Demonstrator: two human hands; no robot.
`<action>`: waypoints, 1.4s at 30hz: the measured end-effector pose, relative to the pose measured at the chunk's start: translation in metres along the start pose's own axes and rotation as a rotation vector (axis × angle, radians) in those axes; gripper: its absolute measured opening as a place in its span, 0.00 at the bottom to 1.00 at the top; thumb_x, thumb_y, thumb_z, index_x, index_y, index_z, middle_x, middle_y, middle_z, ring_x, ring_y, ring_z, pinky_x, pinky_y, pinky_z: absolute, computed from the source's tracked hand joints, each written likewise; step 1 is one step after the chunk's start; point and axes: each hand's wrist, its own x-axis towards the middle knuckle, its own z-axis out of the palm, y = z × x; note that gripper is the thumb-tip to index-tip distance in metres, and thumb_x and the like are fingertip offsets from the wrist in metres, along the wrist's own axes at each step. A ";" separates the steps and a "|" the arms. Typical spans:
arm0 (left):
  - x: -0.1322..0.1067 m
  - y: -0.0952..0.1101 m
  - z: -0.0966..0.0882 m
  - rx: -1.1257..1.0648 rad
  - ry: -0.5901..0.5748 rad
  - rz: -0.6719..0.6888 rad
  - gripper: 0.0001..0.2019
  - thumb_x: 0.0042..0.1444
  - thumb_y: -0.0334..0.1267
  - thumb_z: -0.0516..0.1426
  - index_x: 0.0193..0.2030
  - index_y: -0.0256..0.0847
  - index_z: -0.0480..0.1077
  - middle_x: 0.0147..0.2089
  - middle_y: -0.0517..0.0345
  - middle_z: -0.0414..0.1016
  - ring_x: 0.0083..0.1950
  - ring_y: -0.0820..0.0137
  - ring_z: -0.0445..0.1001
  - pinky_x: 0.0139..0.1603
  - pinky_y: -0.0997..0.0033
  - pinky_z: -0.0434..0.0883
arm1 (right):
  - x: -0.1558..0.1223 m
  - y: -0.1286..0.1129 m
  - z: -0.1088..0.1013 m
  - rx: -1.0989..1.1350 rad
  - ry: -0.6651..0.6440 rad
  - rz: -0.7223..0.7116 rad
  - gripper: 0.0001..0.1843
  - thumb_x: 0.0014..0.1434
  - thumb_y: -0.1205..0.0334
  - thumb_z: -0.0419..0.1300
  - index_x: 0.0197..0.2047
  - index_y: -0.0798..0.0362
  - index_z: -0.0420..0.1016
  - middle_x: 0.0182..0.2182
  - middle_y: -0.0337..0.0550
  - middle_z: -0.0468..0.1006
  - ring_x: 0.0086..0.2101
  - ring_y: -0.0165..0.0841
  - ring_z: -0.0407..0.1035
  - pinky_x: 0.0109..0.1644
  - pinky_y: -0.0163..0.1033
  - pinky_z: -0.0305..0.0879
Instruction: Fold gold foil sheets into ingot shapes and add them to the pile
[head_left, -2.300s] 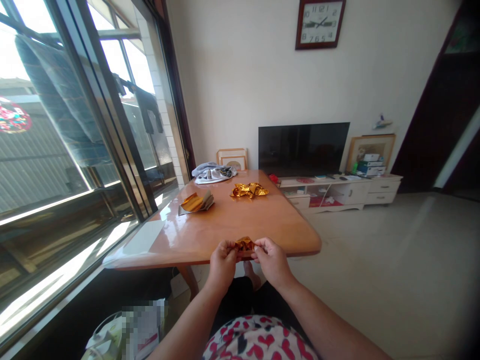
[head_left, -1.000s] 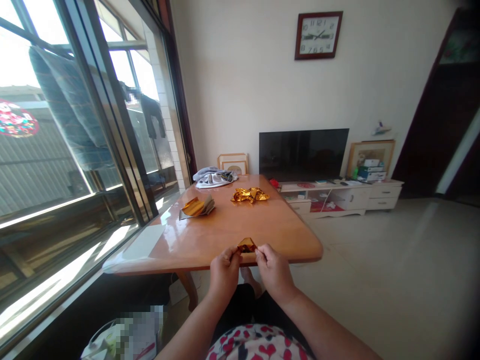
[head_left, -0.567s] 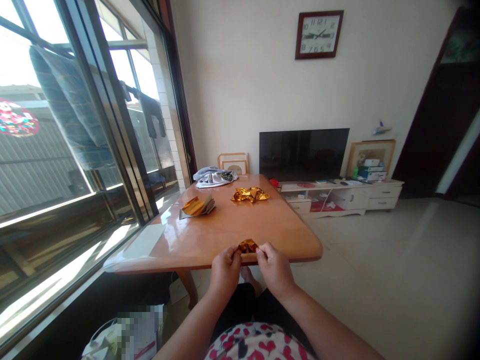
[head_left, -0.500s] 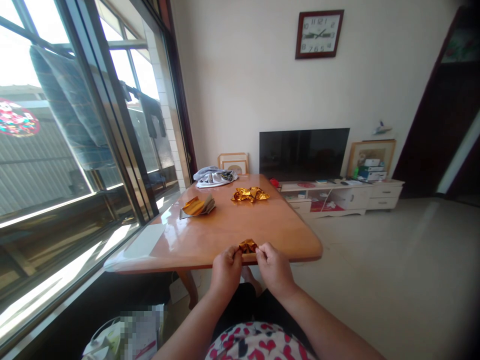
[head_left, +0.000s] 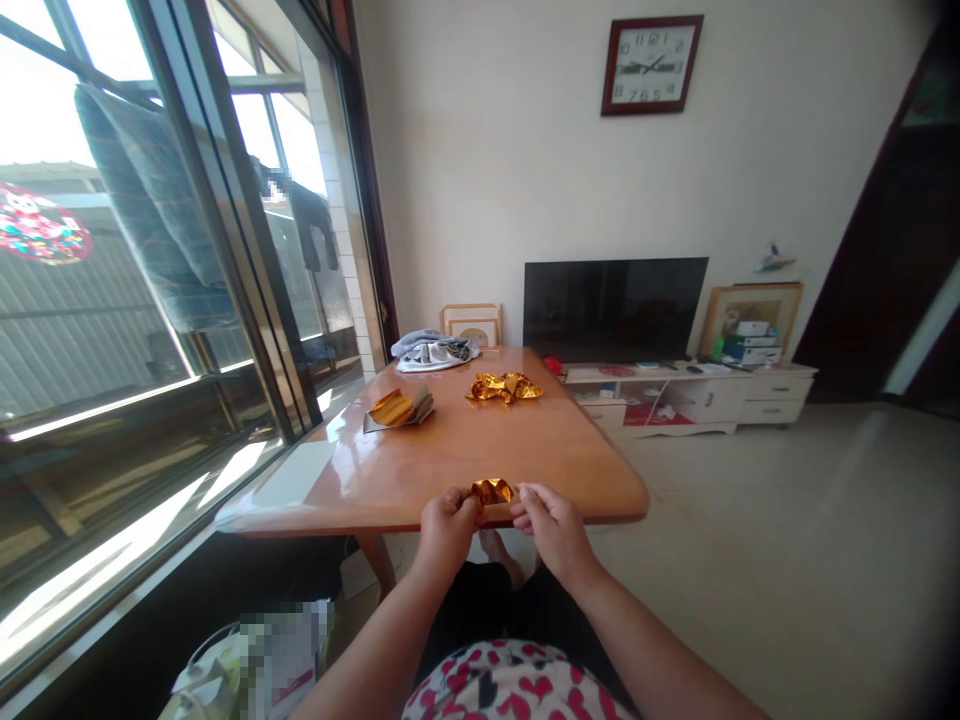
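Gold foil (head_left: 492,491) in left hand (head_left: 448,532)

Crumpled gold foil piece (head_left: 492,491), shiny, creased and folded small, lies roughly level at lower centre of the frame, its left end pinched by the left hand (head_left: 448,532), the right hand (head_left: 553,532) just beside its right end.

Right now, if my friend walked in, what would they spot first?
The crinkly gold foil in the person's left hand, right hand beside it, shines at the near edge of the glossy orange wooden table. Farther along lie a crumpled gold foil heap and a folded gold foil piece nearer the window.
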 end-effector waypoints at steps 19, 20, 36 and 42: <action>-0.008 0.020 -0.015 -0.289 -0.289 -0.140 0.19 0.55 0.40 0.60 0.51 0.34 0.76 0.29 0.55 0.78 0.25 0.74 0.74 0.27 0.77 0.67 | -0.004 -0.012 -0.009 0.187 -0.252 0.059 0.28 0.59 0.44 0.62 0.58 0.50 0.74 0.50 0.47 0.81 0.47 0.43 0.75 0.37 0.38 0.70; -0.008 0.019 -0.015 -0.320 -0.297 -0.144 0.20 0.56 0.42 0.60 0.53 0.33 0.76 0.30 0.54 0.79 0.26 0.73 0.75 0.28 0.76 0.68 | -0.004 -0.013 -0.009 0.193 -0.254 0.059 0.28 0.60 0.43 0.62 0.57 0.50 0.75 0.49 0.48 0.81 0.46 0.43 0.75 0.35 0.37 0.69; -0.009 0.010 -0.015 -0.705 -0.435 -0.221 0.22 0.61 0.40 0.60 0.61 0.37 0.69 0.34 0.53 0.78 0.28 0.75 0.74 0.30 0.77 0.70 | -0.007 -0.023 -0.007 0.332 -0.303 0.064 0.26 0.60 0.40 0.62 0.53 0.50 0.79 0.43 0.47 0.83 0.45 0.43 0.77 0.42 0.40 0.70; -0.010 0.007 -0.013 -0.672 -0.447 -0.216 0.19 0.61 0.45 0.61 0.55 0.36 0.71 0.33 0.53 0.78 0.28 0.74 0.75 0.28 0.78 0.68 | -0.008 -0.025 -0.006 0.352 -0.327 0.035 0.24 0.63 0.43 0.61 0.53 0.51 0.78 0.42 0.47 0.83 0.43 0.41 0.76 0.45 0.41 0.69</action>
